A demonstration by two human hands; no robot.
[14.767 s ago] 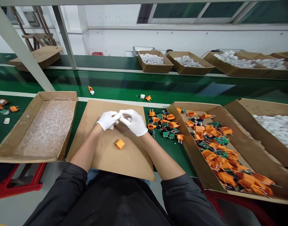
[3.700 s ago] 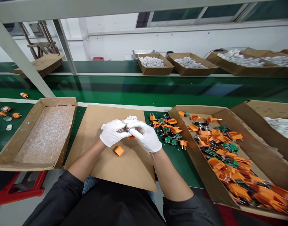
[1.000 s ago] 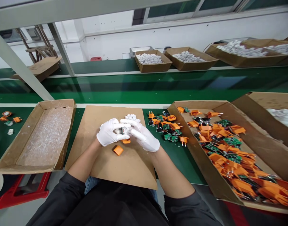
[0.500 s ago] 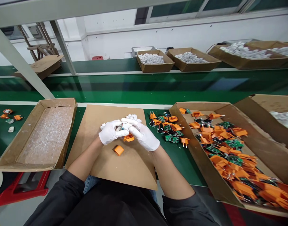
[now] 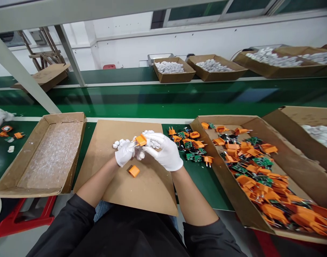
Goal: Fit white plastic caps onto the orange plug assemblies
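My left hand, in a white glove, is closed on an orange plug by its pin end. My right hand, also gloved, is beside the plug's right side with thumb and fingers apart. Small white parts lie in a heap behind and between the hands. Nearer my body, an orange shell rests on the brown cardboard sheet.
Right of the sheet, orange plugs and green circuit boards lie beside a cardboard box full of similar parts. A shallow box stands left. Another person's gloved hand shows far left. White-filled boxes stand behind.
The orange plug has been lifted and turned upright between my hands. My right hand's fingers have opened away from it. Another person's gloved hand has appeared at the far left.
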